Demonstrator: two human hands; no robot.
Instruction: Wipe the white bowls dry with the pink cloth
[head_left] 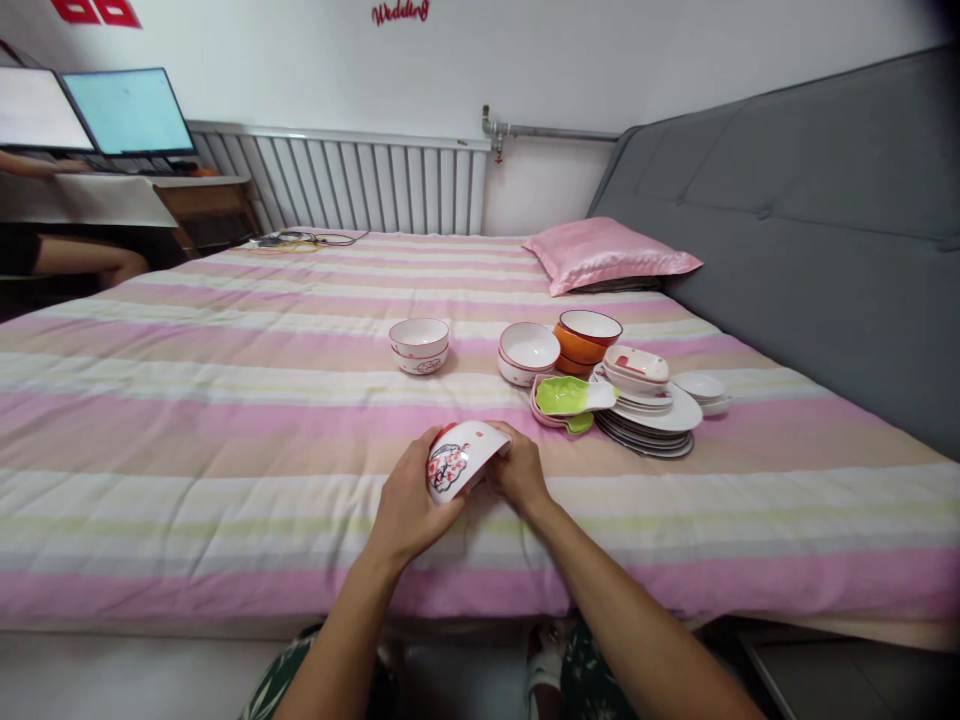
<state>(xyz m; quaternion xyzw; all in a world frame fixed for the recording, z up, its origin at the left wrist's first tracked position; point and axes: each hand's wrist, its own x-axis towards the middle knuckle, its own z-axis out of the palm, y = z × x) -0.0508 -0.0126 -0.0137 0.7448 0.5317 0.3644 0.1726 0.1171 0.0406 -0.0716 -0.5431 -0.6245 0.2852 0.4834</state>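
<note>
Between my two hands a white bowl (469,455) is held tilted above the bed, its outside with a red-and-black tree print facing me. My left hand (409,500) is closed around its left side, thumb underneath. At the right edge, my right hand (517,470) grips the rim; its fingertips are partly hidden. Beyond them stand two stacked white bowls (420,345) with red rims, and another pair of white bowls (529,352) farther right. A green leaf-shaped dish (566,396) rests on pink dishes (545,415) near my right hand.
Right of these are orange bowls (577,350), stacked plates (682,410) topped by small rectangular bowls (636,366), and small white dishes (701,388). A pink pillow (607,250) lies by the grey headboard (787,190). Cables (307,240) lie at the far edge. Another person's leg (90,260) shows left.
</note>
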